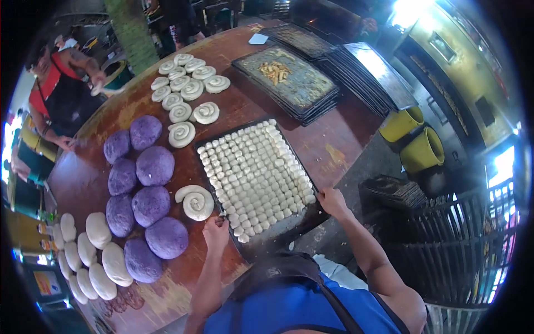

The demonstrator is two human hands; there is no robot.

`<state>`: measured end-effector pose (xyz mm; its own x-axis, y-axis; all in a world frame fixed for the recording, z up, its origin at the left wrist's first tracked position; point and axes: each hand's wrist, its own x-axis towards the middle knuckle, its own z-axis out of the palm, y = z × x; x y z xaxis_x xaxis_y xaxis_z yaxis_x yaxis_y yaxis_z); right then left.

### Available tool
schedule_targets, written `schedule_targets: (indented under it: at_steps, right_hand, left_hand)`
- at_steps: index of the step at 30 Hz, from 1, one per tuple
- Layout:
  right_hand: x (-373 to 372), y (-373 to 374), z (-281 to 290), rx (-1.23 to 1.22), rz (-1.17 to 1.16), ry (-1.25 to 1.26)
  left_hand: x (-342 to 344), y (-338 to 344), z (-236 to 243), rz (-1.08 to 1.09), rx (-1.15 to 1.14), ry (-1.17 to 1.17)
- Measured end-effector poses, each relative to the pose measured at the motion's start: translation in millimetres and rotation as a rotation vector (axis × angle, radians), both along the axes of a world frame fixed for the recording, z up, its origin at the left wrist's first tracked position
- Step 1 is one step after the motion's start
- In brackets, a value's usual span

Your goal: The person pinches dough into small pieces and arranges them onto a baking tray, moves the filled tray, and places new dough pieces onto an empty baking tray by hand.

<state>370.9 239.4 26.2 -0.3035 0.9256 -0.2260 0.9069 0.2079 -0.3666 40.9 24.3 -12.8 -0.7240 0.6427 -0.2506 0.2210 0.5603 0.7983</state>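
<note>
The left hand (216,231) pinches the rim of a dark baking tray (290,227) near its near-left corner, and the right hand (332,201) grips the right rim, its fingertips partly hidden. The tray lies between them at the near edge of the wooden table (347,139); whether its near end overhangs, I cannot tell.

Small white dough balls (250,172) stand on it in close rows, covering it from the far end almost to the near one. Only a strip at the near end, wider toward the right, is bare, so the filling looks nearly done, with room for a few more pieces.

Much other dough appears unportioned. Just left of the tray is one coiled dough spiral (197,203); farther left lie eight purple dough mounds (155,166), and at the near left a group of oblong white dough pieces (103,281). Beyond them, toward the far side, sits a cluster of dough spirals (192,89).

Far right of the filled tray is a tray stack (314,89), its top one holding only some scraps (275,72), with more trays (367,75) beside it. At the far left a co-worker (64,92) stands at the table.
</note>
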Motion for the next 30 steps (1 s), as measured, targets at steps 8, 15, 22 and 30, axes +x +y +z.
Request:
schedule_targets:
  at_steps: [8, 15, 22, 30]
  right_hand:
    - [-1.8, -12.0, -31.5, 0.143, -0.143, 0.118]
    - [15.4, 10.7, -13.6, 0.106, 0.032, -0.075]
    - [17.8, -20.2, 18.4, -0.091, 0.173, 0.573]
    - [74.8, -92.7, 126.5, -0.177, -0.281, 0.835]
  left_hand:
    - [-8.9, 1.3, -1.5, 0.038, -0.005, -0.297]
    - [23.8, 11.5, 43.2, 0.085, 0.180, -0.644]
    - [29.4, 21.7, 85.5, 0.258, 0.336, -1.003]
    - [96.4, 106.5, 146.8, -0.425, 0.555, -0.588]
